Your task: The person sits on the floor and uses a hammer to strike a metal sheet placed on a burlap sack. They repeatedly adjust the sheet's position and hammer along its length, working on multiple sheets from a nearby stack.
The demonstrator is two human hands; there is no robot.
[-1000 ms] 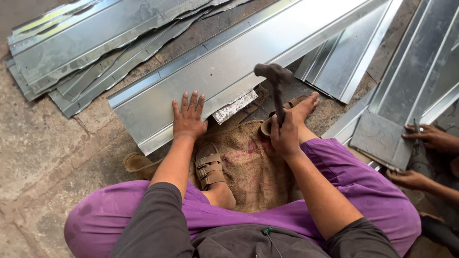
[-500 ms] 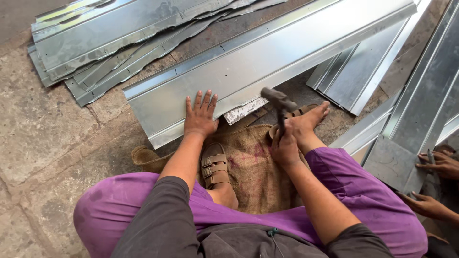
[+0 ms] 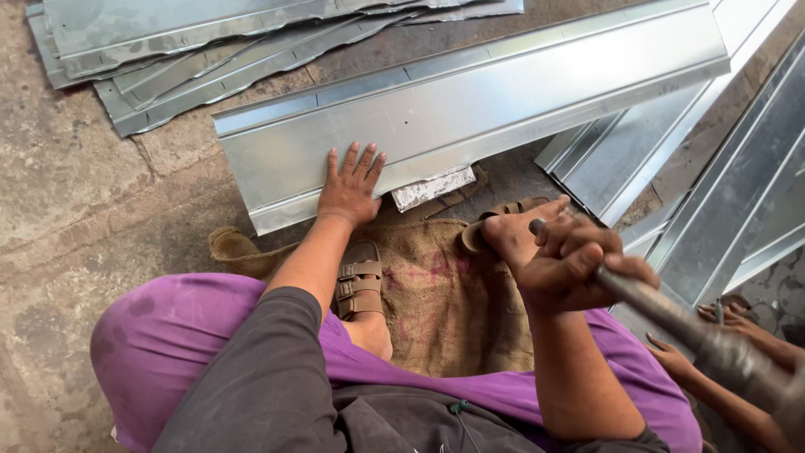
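A long bent galvanised metal sheet lies on the ground in front of me. My left hand presses flat on its near edge, fingers spread. My right hand grips the handle of a hammer, raised close to the camera, its head blurred at the lower right. A small strip of metal pokes out beneath the sheet's near edge. I sit cross-legged in purple trousers on a brown sack, with sandalled feet.
A pile of bent metal strips lies at the upper left. More metal sheets lean at the right. Another person's hands rest near the sheets at the lower right. The ground is bare concrete.
My right hand has swung the hammer up and back from the sheet's near edge toward the camera. My left hand stays pressed on the sheet. The view has moved closer.
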